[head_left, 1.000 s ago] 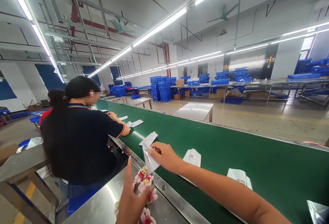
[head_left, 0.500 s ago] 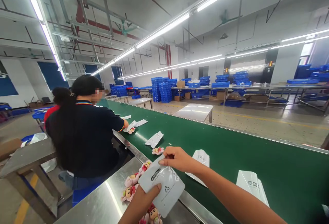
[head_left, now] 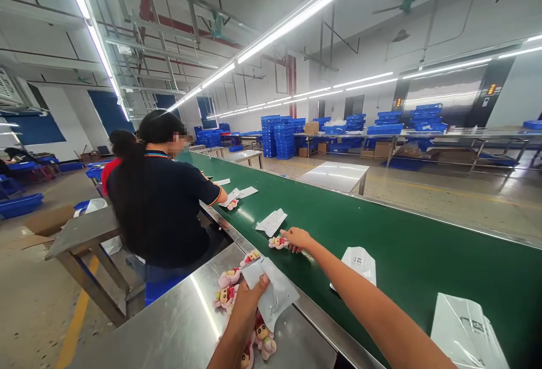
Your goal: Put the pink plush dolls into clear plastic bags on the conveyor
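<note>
My left hand [head_left: 249, 300] pinches a white plastic pouch [head_left: 271, 292] above the steel table [head_left: 169, 329], over a cluster of small pink plush dolls [head_left: 228, 292]. My right hand [head_left: 297, 239] reaches out over the green conveyor belt [head_left: 381, 233]. Its fingers close on a small pink plush doll [head_left: 277, 242] lying on the belt. Another white pouch [head_left: 271, 222] lies flat on the belt just beyond that doll.
A co-worker in a dark shirt [head_left: 163, 211] sits at the belt to my left, with pouches and a doll [head_left: 232, 204] at their hands. More white bags [head_left: 358, 264] [head_left: 466, 332] lie on the belt to my right. Blue crates [head_left: 279, 137] are stacked behind.
My right hand let go of the pouch and reached forward to the doll on the belt. My left hand kept the pouch, now held alone. The view has turned slightly left.
</note>
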`<state>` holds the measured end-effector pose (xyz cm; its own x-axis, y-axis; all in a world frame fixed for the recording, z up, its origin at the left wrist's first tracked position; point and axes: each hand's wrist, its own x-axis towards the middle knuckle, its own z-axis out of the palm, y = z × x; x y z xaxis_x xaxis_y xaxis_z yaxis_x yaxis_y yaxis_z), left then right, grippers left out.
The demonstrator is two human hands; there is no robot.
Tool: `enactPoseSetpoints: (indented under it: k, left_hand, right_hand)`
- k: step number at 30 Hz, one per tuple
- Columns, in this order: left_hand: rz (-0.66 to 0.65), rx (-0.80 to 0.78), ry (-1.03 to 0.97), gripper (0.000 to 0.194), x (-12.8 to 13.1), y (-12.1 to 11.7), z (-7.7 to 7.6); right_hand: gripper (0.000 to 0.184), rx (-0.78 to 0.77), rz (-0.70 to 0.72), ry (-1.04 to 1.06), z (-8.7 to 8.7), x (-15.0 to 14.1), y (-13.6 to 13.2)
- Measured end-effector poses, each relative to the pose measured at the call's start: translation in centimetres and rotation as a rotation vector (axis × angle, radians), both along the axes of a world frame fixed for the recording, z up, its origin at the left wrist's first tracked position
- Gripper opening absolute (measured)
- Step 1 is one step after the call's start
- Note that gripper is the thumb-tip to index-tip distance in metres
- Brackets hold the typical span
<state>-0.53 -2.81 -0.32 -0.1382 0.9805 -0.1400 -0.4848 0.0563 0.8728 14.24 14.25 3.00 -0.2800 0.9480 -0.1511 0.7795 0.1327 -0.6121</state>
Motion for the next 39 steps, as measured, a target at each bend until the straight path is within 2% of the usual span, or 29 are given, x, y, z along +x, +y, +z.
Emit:
enactPoseSetpoints:
  k: [3,6,9,12,15,19,21,24,28,30,35,39]
  left_hand:
    - [-0.026,0.024,0.089,0.059,0.4,0.1,-0.7]
    - [-0.057,0.053,0.195,0.056,0.5,0.2,-1.1]
    - [-0.1,0.07,0.354,0.053,0.4,0.3,-1.0]
    - [-0.115,0.109,0.526,0.047,0.5,0.2,-0.6]
    - [-0.095,0.147,0.677,0.039,1.0,-0.2,-0.1]
    - [-0.099,0.165,0.814,0.035,1.8,-0.8,0.8]
    - [-0.113,0.154,0.858,0.033,2.1,-1.0,1.4]
    - [-0.155,0.177,0.876,0.03,2.4,-1.2,2.0]
    - [-0.239,0.222,0.817,0.026,2.3,-1.6,2.2]
    - [-0.295,0.221,0.784,0.025,2.2,-1.7,2.4]
    - [-0.406,0.244,0.81,0.028,2.6,-1.8,3.6]
    - [-0.475,0.24,0.711,0.032,3.9,-1.5,4.2]
  right_hand:
    - [0.044,0.08,-0.002,-0.076,-0.9,-0.7,0.9]
    - [0.048,0.129,0.006,-0.12,-1.1,-0.5,1.0]
    - [0.035,0.099,0.035,-0.128,-1.2,0.3,0.4]
    - [0.024,0.154,0.078,-0.053,-0.9,1.2,-1.0]
    - [0.024,0.285,0.105,0.078,0.8,2.2,-3.2]
    - [0.033,0.348,0.276,0.499,5.0,3.7,-7.5]
    - [0.031,0.358,0.357,0.591,6.9,4.2,-9.6]
    - [0.025,0.48,0.429,0.517,8.4,4.8,-11.7]
    - [0.025,0.623,0.506,0.337,8.4,5.8,-12.5]
    - [0.025,0.608,0.545,0.304,8.3,6.5,-12.7]
    - [0.024,0.424,0.581,0.28,8.5,7.6,-13.2]
    - [0.025,0.545,0.509,0.161,8.0,7.9,-13.8]
